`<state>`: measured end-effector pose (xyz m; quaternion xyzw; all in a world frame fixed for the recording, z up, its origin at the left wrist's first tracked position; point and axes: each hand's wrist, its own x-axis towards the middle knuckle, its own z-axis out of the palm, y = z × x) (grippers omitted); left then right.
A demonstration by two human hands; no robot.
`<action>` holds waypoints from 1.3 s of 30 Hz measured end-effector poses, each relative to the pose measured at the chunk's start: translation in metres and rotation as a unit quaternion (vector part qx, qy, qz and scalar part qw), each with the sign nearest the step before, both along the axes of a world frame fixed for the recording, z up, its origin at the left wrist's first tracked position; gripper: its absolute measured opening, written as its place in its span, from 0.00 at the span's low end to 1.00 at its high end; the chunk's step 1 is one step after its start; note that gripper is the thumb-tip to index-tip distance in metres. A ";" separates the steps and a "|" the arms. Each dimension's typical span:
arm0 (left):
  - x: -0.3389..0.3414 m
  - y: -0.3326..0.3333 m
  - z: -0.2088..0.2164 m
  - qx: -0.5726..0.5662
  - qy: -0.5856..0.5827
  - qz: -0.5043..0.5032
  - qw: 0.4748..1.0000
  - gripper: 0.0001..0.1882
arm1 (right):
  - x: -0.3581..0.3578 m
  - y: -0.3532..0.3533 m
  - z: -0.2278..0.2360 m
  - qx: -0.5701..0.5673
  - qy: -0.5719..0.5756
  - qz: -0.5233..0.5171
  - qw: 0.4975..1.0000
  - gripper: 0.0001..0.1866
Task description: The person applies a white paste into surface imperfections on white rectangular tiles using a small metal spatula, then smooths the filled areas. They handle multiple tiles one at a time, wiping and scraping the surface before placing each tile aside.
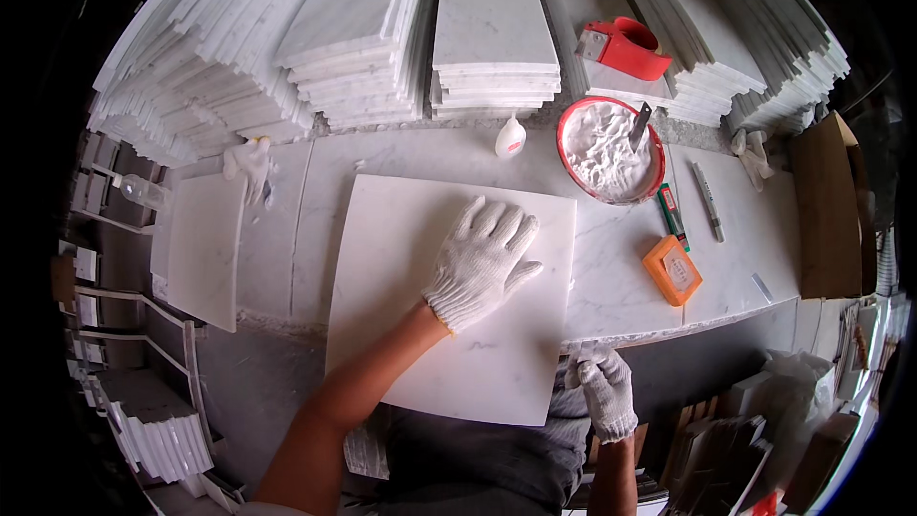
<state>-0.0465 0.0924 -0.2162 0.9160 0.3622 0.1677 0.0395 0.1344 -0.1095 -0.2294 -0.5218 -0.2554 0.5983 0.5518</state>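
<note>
White knitted gloves cover left hand (480, 260) and right hand (607, 392).

You get bright, even daylight on the white slab (420, 296) under your left hand (482, 258), with soft shadow just below that palm. Beyond your hands the marble stacks (353, 38) bow hard toward the black fisheye rim. Below your right hand (607, 392) it turns dim; focus stays sharp.

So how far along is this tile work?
Early, by the look of it. Ready: the red bowl of white paste with a scraper in it. In hand: the gloved left hand lies flat on a white marble tile, and the right hand grips its near edge. No paste shows on the tile yet, and stacks of tiles wait behind.
</note>
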 end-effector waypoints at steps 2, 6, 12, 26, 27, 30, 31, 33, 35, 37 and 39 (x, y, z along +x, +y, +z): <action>-0.002 -0.002 0.004 -0.004 0.008 -0.008 1.000 0.26 | -0.002 0.001 0.005 -0.007 -0.007 -0.001 1.000 0.11; -0.027 -0.024 0.033 -0.121 0.040 -0.026 0.992 0.22 | -0.001 -0.001 0.007 -0.001 -0.032 0.020 0.999 0.10; -0.084 -0.078 0.027 -0.139 -0.027 0.037 0.989 0.19 | -0.005 0.001 0.011 -0.022 -0.105 0.041 0.993 0.08; -0.087 -0.093 0.006 -0.129 0.026 0.126 0.983 0.28 | -0.035 0.047 0.035 0.061 -0.357 0.141 0.921 0.15; -0.087 -0.093 0.006 -0.132 0.027 0.127 0.983 0.28 | -0.036 0.048 0.034 0.058 -0.364 0.139 0.919 0.15; -0.087 -0.092 0.006 -0.139 0.030 0.130 0.981 0.28 | -0.037 0.051 0.033 0.045 -0.367 0.142 0.918 0.15; -0.087 -0.092 0.006 -0.141 0.031 0.129 0.981 0.28 | -0.037 0.051 0.032 0.040 -0.365 0.143 0.919 0.14; -0.088 -0.092 0.005 -0.143 0.036 0.130 0.981 0.28 | -0.035 0.050 0.028 0.043 -0.371 0.137 0.917 0.13; -0.088 -0.093 0.005 -0.141 0.039 0.132 0.980 0.28 | -0.035 0.050 0.025 0.043 -0.376 0.134 0.916 0.13; -0.088 -0.095 0.006 -0.136 0.040 0.138 0.980 0.27 | -0.036 0.050 0.026 0.041 -0.379 0.133 0.915 0.13; -0.086 -0.092 0.007 -0.133 0.040 0.133 0.981 0.27 | -0.036 0.048 0.023 0.046 -0.383 0.127 0.914 0.13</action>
